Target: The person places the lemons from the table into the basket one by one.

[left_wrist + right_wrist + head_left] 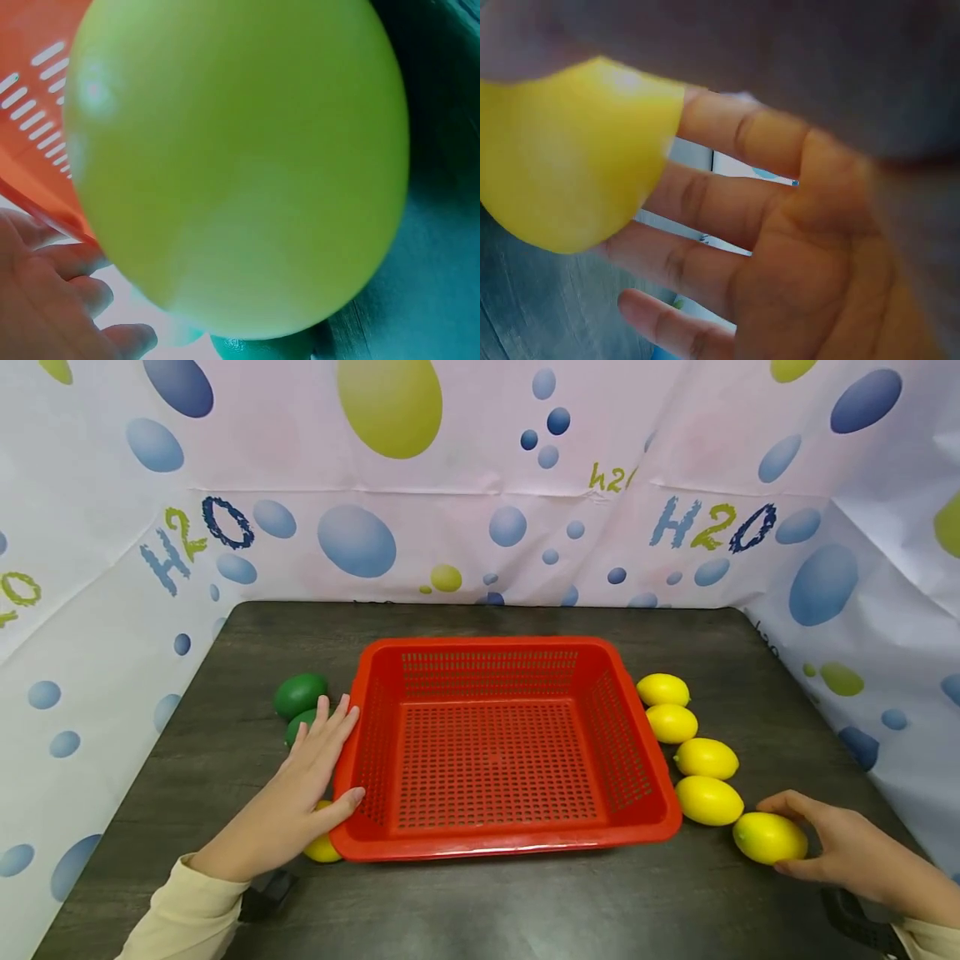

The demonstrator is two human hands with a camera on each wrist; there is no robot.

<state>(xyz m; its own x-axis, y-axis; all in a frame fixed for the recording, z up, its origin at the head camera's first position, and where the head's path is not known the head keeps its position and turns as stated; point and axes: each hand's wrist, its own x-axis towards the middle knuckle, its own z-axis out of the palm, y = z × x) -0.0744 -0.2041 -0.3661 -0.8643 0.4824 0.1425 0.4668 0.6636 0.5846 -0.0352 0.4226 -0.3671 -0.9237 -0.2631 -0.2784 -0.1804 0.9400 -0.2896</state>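
In the head view my left hand (pixel 300 793) lies with spread, straight fingers against the left rim of the red basket (pixel 506 843), its thumb over the edge. A yellow lemon (pixel 322 848), partly hidden under that hand, fills much of the left wrist view. Beyond the fingers sit two dark green fruits (pixel 300 695), one half covered by the hand. At the right, my right hand (pixel 832 839) holds a lemon (pixel 770 838) between thumb and fingers, low over the table. The right wrist view shows this lemon (pixel 570 157) at the fingertips.
Several more lemons (pixel 708 801) form a slanting line along the basket's right side. The basket holds nothing. Around the dark wood table (pixel 510 910) hangs a white sheet (pixel 465 477) with blue and green spots, behind and at both sides.
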